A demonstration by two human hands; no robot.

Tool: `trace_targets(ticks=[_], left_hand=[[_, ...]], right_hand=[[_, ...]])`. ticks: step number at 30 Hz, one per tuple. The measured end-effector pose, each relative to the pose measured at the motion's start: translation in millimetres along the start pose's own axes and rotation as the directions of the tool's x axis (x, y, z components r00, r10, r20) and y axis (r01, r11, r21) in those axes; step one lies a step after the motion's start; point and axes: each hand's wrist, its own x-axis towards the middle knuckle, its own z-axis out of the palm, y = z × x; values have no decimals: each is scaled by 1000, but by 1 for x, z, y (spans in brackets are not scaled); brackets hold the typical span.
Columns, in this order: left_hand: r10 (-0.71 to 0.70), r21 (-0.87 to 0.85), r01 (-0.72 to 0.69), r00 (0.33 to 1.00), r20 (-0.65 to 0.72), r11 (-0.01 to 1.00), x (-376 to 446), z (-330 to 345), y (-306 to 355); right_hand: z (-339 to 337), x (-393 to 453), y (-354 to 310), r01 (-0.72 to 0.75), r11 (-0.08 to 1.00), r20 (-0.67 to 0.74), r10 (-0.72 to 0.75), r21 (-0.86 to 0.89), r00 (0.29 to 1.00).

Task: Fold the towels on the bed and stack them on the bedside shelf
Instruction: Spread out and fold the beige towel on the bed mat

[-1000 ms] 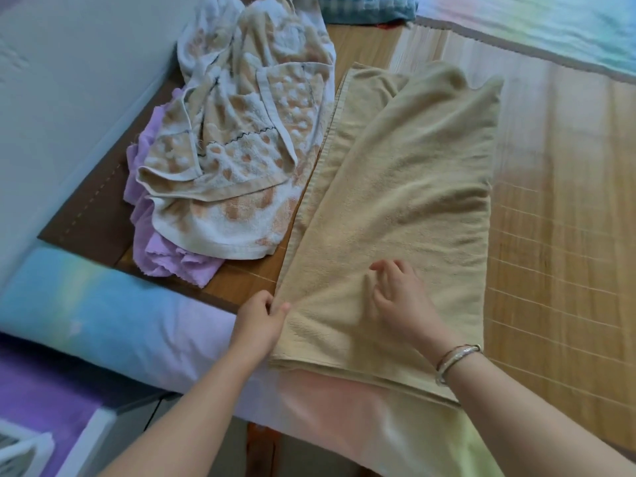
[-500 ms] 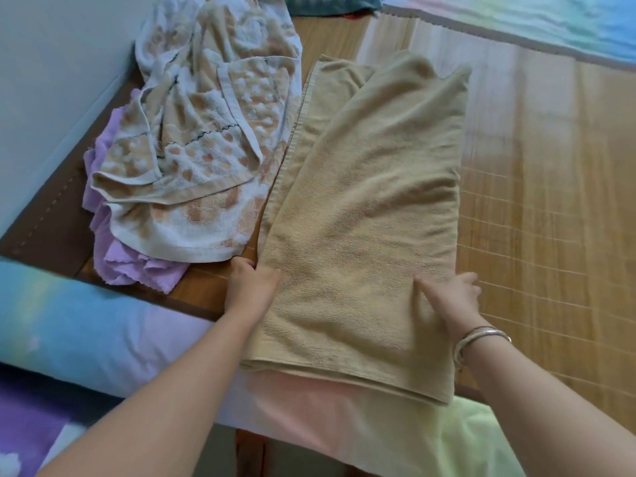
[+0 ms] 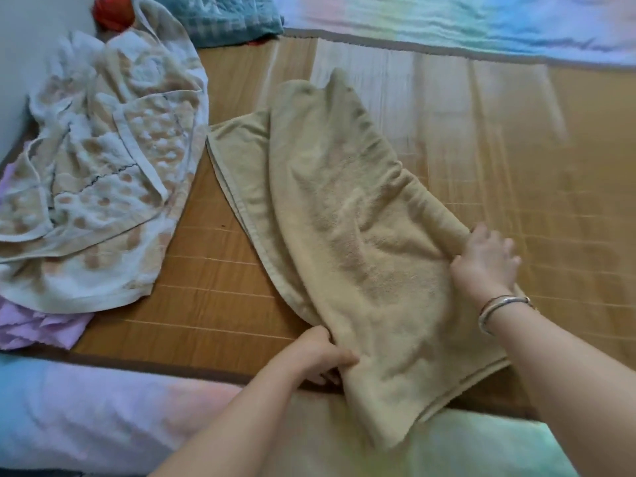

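A long beige towel (image 3: 347,215) lies folded lengthwise on the bamboo mat (image 3: 499,160), slanting from the upper middle to the near edge of the bed. My left hand (image 3: 318,356) grips its near left edge, fingers curled under the cloth. On the towel's right edge my right hand (image 3: 485,259) pinches the fabric; a metal bangle sits on that wrist. To the left, a crumpled white towel with orange spots (image 3: 103,173) rests on a lilac cloth (image 3: 38,325).
A teal checked cloth (image 3: 230,15) and something red (image 3: 112,12) lie at the mat's far left corner. A pastel rainbow sheet (image 3: 447,18) runs along the far side and along the near edge (image 3: 86,407). A pale wall closes the left.
The beige towel has swung from straight to slanting and shifted right, away from the spotted towel. Both hands went from pressing flat on it to gripping its side edges.
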Motion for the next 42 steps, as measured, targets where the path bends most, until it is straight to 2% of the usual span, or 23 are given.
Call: trace_targets(ticks=[2,4,6,7,9,11,13,16,18,21,25,27,29,30,32,34,36,39,42], left_hand=[[0,93,-2,1000,14,996,3,14,16],[-66,175,66,998,-9,982,4,9,24],[-118,225,141,986,-114,964,5,-11,27],[-90,229,140,972,-219,963,6,-25,28],[77,258,58,872,-484,965,12,-56,28],[270,315,-76,723,-636,946,20,-88,30],[428,410,-195,660,-617,891,32,-112,35],[593,702,-149,670,-446,697,55,-131,36],[611,823,-61,702,-367,564,66,-133,32],[591,850,9,715,-375,527,70,-118,26],[568,808,-23,724,-393,588,58,-70,31],[584,815,-67,732,-352,576,54,-41,38],[629,808,-168,721,-290,565,52,-17,50],[646,767,-245,714,-271,593,53,-8,56],[633,581,-397,720,-282,711,56,4,68],[584,383,-450,705,-402,807,57,2,74],[493,263,-422,657,-570,868,58,-15,76],[308,60,-380,636,-708,923,62,-62,73],[225,-89,-394,681,-697,915,66,-111,70]], right_hand=[[-3,6,9,44,999,-10,-44,-21,999],[2,0,4,181,982,-31,-179,59,983],[12,-13,-13,312,931,-5,-317,192,948],[18,-22,-25,354,903,17,-369,244,929],[33,-41,-52,400,868,65,-436,295,898],[48,-59,-77,388,864,136,-448,319,884],[64,-72,-92,334,886,197,-407,322,892],[88,-76,-91,254,926,245,-324,278,914],[99,-74,-80,282,927,244,-341,247,908],[103,-66,-61,344,915,234,-389,209,891],[88,-27,-18,423,899,278,-437,113,855],[70,5,17,480,877,332,-460,23,824],[48,38,50,522,844,404,-437,-124,804],[38,52,61,524,826,435,-402,-208,806],[22,70,66,483,824,447,-327,-297,833],[18,68,48,433,871,329,-350,-230,877],[19,51,16,454,886,167,-436,-90,884],[31,12,-31,585,809,127,-587,58,800],[49,-13,-69,650,753,136,-658,102,741]])
